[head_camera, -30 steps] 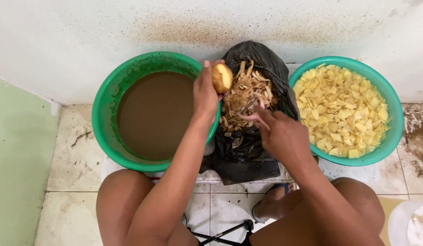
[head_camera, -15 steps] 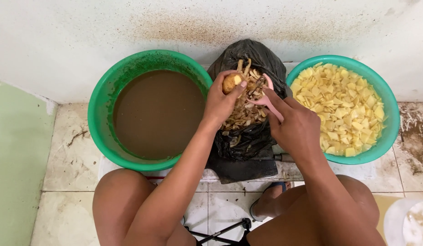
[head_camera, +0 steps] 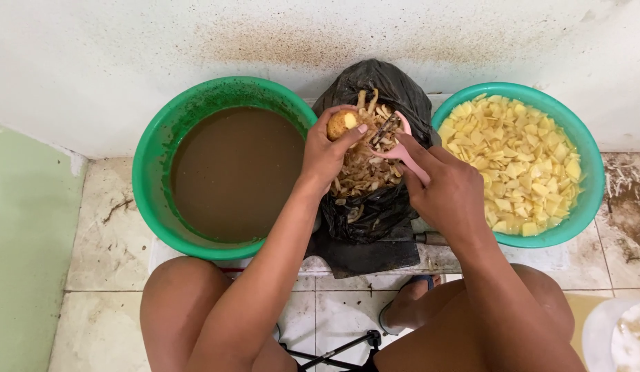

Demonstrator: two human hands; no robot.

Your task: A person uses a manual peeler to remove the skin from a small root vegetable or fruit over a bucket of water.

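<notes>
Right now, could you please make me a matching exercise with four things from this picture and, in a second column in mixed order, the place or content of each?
Things:
1. round yellow-brown potato
2. pink-handled peeler
3. left green plastic basin
4. black plastic bag

States:
A. holds brown peelings
B. in the left hand
C. filled with muddy brown water
D. in the right hand

Pairs: 1-B, 2-D, 3-C, 4-A
</notes>
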